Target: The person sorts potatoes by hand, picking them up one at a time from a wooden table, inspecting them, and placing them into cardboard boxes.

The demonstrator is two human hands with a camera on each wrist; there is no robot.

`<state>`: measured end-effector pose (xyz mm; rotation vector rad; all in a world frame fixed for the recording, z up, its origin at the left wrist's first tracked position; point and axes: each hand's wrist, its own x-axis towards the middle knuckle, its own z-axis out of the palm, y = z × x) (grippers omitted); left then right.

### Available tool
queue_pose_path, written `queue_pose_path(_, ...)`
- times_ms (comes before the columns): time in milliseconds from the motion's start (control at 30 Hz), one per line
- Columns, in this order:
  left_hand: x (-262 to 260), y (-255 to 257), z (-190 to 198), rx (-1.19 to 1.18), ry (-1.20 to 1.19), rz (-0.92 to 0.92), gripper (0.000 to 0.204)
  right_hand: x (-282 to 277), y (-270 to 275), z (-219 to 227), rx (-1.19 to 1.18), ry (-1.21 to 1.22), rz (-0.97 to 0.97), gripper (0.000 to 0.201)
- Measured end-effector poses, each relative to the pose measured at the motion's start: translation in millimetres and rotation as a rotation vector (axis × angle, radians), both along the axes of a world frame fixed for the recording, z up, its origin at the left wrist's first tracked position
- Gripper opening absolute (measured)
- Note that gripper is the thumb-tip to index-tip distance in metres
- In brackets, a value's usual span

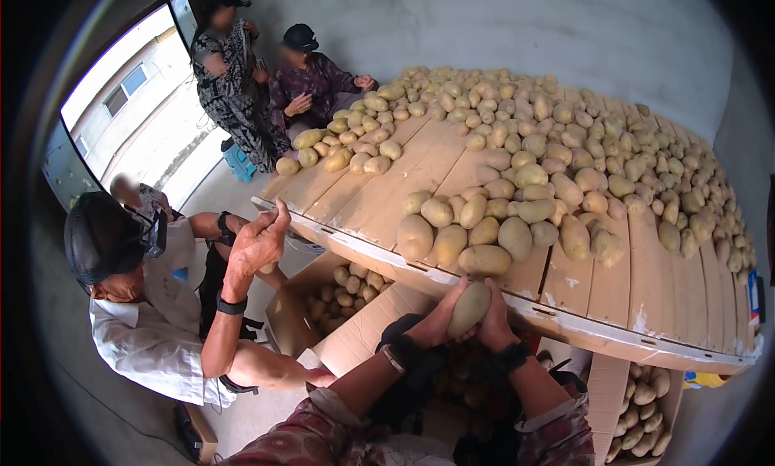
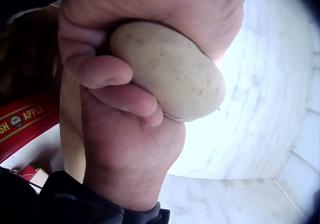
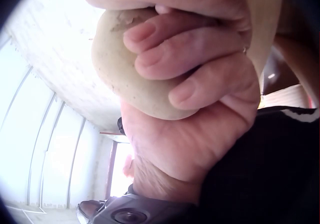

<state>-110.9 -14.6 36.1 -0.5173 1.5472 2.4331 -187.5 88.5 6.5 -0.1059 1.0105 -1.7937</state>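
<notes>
Far left there's a bright doorway, and in front of it someone in a white shirt and black cap has a hand raised near the left end of the worktop. Further back, two more people are by the wall, one in a patterned outfit, one in dark purple. Next along, a cardboard box with potatoes in it sits below the worktop edge. Then the main bit: the left hand and right hand are both curled round one big pale potato, right by the worktop's front edge (can't tell if it touches). Both wrist views show fingers wrapped over it, so neither hand is wide. Behind that potato, a huge spread of potatoes covers the boards off to the right, and low on the right is another box of potatoes
</notes>
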Motion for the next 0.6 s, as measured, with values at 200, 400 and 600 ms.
queue_pose_path(200,-0.9,-0.6,3.7,0.035,-0.045,0.031,0.072,0.5,-7.8,5.1,-0.001,-0.103,-0.122,0.061)
queue_pose_path(400,0.4,-0.2,-0.2,0.003,-0.056,0.03,0.075,1.7,-3.7,6.8,0.028,-0.034,-0.101,0.061)
queue_pose_path(600,1.1,-1.2,-1.2,0.057,-0.044,0.004,0.074,-2.1,-7.3,-3.1,0.006,-0.076,-0.055,0.06)
